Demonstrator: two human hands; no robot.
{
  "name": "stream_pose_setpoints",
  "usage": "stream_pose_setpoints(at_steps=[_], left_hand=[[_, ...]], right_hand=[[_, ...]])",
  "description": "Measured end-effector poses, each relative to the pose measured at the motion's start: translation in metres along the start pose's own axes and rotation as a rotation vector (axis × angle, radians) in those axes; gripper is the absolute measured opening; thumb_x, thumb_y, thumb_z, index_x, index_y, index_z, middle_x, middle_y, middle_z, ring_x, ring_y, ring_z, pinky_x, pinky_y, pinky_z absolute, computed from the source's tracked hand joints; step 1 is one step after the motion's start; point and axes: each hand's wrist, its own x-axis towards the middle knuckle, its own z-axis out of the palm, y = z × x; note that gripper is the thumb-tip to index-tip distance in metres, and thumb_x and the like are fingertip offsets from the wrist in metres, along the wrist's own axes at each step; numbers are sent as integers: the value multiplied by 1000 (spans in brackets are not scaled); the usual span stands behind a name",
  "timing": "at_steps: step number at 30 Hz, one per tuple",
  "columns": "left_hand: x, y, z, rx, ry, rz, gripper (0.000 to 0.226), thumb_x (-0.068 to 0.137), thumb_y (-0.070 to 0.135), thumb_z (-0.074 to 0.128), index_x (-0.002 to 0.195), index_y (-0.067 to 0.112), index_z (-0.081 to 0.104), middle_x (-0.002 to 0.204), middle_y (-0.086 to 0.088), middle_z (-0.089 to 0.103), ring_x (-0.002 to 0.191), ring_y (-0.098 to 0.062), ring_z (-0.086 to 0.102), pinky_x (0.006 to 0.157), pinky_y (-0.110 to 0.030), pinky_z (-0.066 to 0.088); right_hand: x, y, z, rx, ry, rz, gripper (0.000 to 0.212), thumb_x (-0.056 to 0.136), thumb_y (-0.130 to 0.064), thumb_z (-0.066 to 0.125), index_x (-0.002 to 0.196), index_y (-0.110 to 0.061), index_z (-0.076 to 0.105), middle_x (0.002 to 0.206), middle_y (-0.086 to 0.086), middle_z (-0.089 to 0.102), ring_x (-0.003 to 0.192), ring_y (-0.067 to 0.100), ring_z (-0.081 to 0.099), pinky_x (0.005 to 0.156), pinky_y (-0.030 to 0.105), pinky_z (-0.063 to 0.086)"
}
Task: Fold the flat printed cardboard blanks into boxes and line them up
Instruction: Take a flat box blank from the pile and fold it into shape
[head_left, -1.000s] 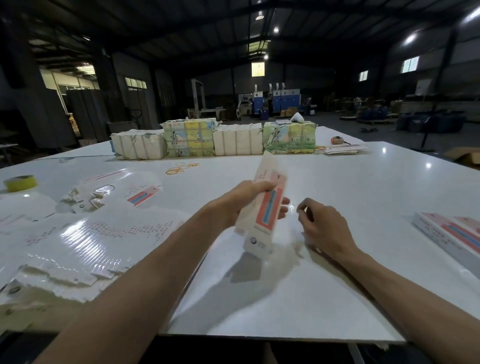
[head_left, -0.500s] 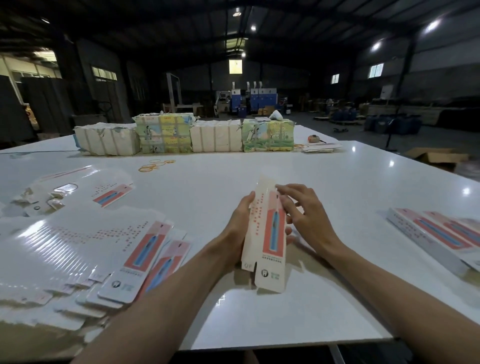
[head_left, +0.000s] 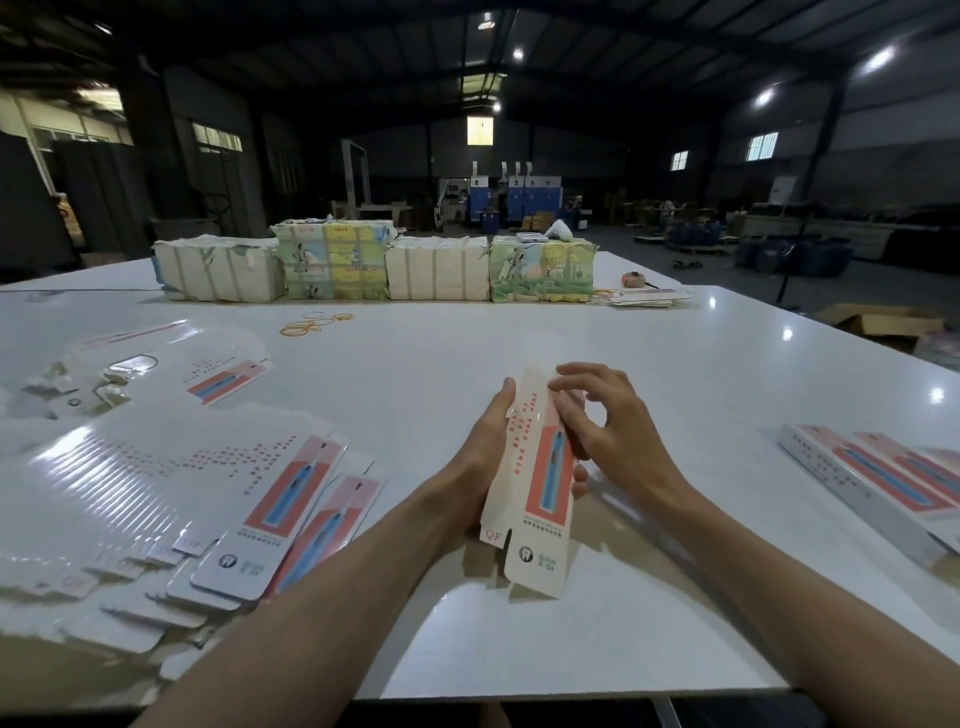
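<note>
A long white printed blank (head_left: 535, 478) with a red and blue panel is held over the white table (head_left: 519, 338), partly squared into a box with its near flaps open. My left hand (head_left: 480, 462) grips it from the left and underneath. My right hand (head_left: 608, 426) pinches its right edge near the far end, fingers curled on the card. A fanned stack of flat blanks (head_left: 171, 499) lies at the left. Folded boxes (head_left: 893, 478) lie side by side at the right edge.
Wrapped bundles (head_left: 374, 267) stand in a row at the far side of the table. Yellow rubber bands (head_left: 311, 325) lie in front of them. Torn wrapping and loose blanks (head_left: 156, 364) sit at the far left. A thin stack of cards (head_left: 649, 299) lies far right.
The blank came down from an upright tilt in my left hand to lie lengthwise between both hands. My right hand moved from the table onto its right edge.
</note>
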Motion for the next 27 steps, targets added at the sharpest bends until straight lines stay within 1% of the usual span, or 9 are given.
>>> stream_pose_setpoints(at_steps=[1, 3, 7, 11, 17, 20, 22, 24, 27], left_hand=[[1, 0, 0, 13, -9, 5, 71, 102, 71, 32, 121, 12, 67, 101, -19, 77, 81, -35, 77, 69, -39, 63], [1, -1, 0, 24, -19, 17, 69, 104, 69, 32, 125, 13, 65, 106, -20, 76, 84, -36, 77, 72, -41, 63], [5, 0, -1, 14, -36, 22, 70, 104, 68, 32, 125, 10, 64, 105, -21, 74, 84, -37, 74, 75, -44, 61], [8, -1, -4, 38, -41, 49, 71, 104, 68, 32, 127, 7, 61, 106, -23, 71, 83, -38, 71, 76, -44, 61], [8, -2, -5, 35, -91, 60, 73, 103, 68, 35, 130, 6, 61, 108, -23, 70, 86, -38, 71, 78, -45, 60], [8, -1, -2, 41, -137, 31, 76, 100, 72, 36, 128, 6, 62, 108, -21, 70, 84, -34, 70, 77, -43, 59], [8, 2, -1, 31, -185, -2, 76, 101, 73, 33, 121, 8, 67, 107, -20, 70, 81, -32, 71, 74, -40, 60], [8, 4, -1, 45, -212, -4, 76, 101, 73, 29, 114, 13, 74, 107, -20, 71, 81, -32, 73, 73, -40, 62], [7, 8, -1, 109, -224, 19, 78, 100, 74, 26, 118, 13, 71, 108, -19, 72, 83, -32, 72, 73, -39, 62]], right_hand=[[3, 0, -2, 19, 17, 12, 16, 105, -25, 63, 118, -24, 72, 139, -12, 58, 131, 12, 53, 85, 17, 58], [7, 1, -5, 2, 64, 19, 15, 105, -25, 62, 118, -22, 71, 140, -12, 60, 129, 11, 53, 91, 13, 53], [6, 2, -7, -151, 41, -43, 33, 105, -30, 63, 136, -19, 68, 145, -10, 59, 136, 7, 46, 105, 21, 43], [4, -1, -8, -162, 7, -62, 31, 103, -30, 65, 131, -19, 72, 141, -12, 61, 135, 4, 44, 97, 7, 36], [6, -10, -11, -22, 38, -22, 14, 102, -23, 68, 113, -15, 72, 128, -7, 64, 126, 10, 52, 90, 4, 45], [8, -17, -15, 62, 68, 31, 6, 101, -18, 69, 103, -14, 72, 128, -3, 59, 124, 14, 53, 79, 7, 51], [10, -22, -20, 101, 95, 82, 7, 100, -19, 70, 95, -17, 74, 133, -3, 56, 123, 15, 54, 79, 6, 51], [11, -25, -25, 152, 91, 114, 10, 100, -20, 71, 90, -19, 74, 138, -5, 55, 123, 17, 55, 81, 12, 54], [12, -26, -28, 241, 80, 159, 12, 100, -19, 70, 90, -15, 76, 139, -9, 57, 124, 24, 57, 100, 42, 57]])
